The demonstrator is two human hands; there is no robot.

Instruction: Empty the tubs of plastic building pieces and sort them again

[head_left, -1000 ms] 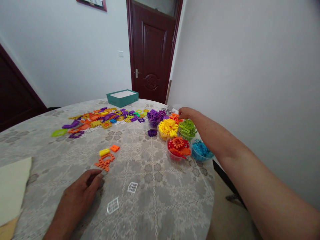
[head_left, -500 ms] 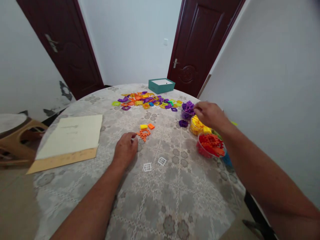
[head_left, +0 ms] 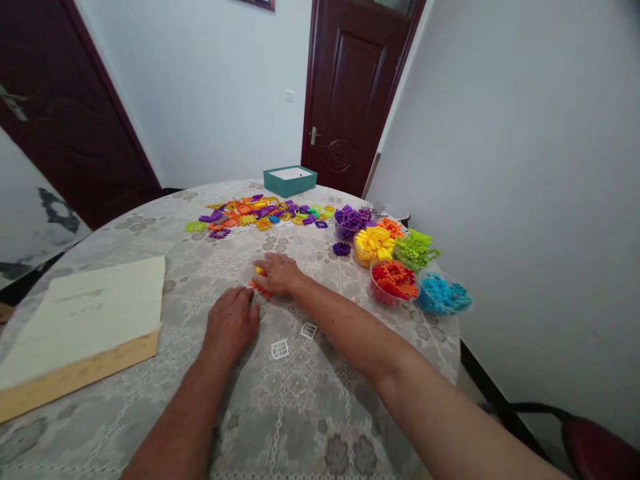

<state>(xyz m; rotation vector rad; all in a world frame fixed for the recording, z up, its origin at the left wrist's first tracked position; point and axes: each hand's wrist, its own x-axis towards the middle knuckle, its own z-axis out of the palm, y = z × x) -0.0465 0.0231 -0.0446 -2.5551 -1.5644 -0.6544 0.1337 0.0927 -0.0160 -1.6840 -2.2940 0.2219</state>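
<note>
My right hand [head_left: 280, 273] is over the small group of pieces at the middle of the table, its fingers bent down around a yellow plastic building piece [head_left: 259, 271]. Most of that piece is hidden under the fingers. Just below it, orange interlocking pieces [head_left: 261, 289] lie partly covered by both hands. My left hand [head_left: 233, 319] rests on the tablecloth at their left side, fingers loosely apart, with nothing seen in it. Two white lattice window pieces, one nearer [head_left: 280, 349] and one farther [head_left: 309, 331], lie flat in front of my hands.
Bowls of sorted pieces stand at the right: purple [head_left: 351, 221], yellow [head_left: 374, 244], red [head_left: 395, 281], green [head_left: 417, 249] and blue [head_left: 444, 293]. A mixed pile [head_left: 260, 215] spreads farther back, before a green box [head_left: 290, 181]. Paper sheets [head_left: 90, 313] lie left.
My right hand has moved left from the purple and yellow bowls to the pieces at the middle. My left hand stays beside them. The view has turned to the right.
</note>
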